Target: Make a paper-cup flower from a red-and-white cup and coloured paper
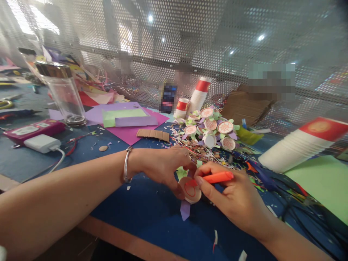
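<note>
A small round paper piece lies near the front of the blue table, with a purple paper tab sticking out toward me and green paper at its far side. Red-orange curved lines mark its face. My left hand, with a silver bangle at the wrist, grips the disc by its left and far edges. An orange marker is pinched in my right hand, its tip against the disc. Behind my hands sits a pile of similar round pieces, several with red grid drawings and coloured tabs.
Stacked paper cups lean at the right beside green paper and black cables. More cups stand behind the pile. Paper scraps surround it. A glass bottle, purple power strip and white charger are at left.
</note>
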`<state>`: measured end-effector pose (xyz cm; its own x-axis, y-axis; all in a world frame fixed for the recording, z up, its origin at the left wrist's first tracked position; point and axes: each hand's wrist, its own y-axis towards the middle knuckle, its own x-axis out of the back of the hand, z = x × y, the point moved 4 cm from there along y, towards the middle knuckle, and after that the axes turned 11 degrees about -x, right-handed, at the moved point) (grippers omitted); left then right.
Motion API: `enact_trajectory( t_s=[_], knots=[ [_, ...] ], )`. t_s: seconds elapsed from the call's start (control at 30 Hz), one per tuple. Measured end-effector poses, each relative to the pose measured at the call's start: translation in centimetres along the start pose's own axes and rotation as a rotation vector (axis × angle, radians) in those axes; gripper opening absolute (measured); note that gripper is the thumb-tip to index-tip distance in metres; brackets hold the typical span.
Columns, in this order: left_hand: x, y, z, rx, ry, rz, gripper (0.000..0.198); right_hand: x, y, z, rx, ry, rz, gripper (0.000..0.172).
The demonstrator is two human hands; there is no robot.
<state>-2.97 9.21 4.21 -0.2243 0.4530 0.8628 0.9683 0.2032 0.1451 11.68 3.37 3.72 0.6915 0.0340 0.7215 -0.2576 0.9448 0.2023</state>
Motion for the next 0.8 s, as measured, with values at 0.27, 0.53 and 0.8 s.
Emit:
enact_trajectory(
  t_s=[0.27,0.53,0.8],
  knots=[
    [0.09,0.02,-0.03,0.006,-0.01,0.017,0.035,0.27,-0.36,0.12,0.029,-0.003,0.01,0.011],
    [-0.03,-0.11,0.09,0.039,0.004,0.023,0.047,0.39,-0.66,0.08,0.028,-0.011,0.048,0.016],
    [-0.08,-0.09,0.11,0.011,-0.007,0.015,0.049,0.6,-0.63,0.26,0.0,-0.019,0.075,0.018]
  ],
)
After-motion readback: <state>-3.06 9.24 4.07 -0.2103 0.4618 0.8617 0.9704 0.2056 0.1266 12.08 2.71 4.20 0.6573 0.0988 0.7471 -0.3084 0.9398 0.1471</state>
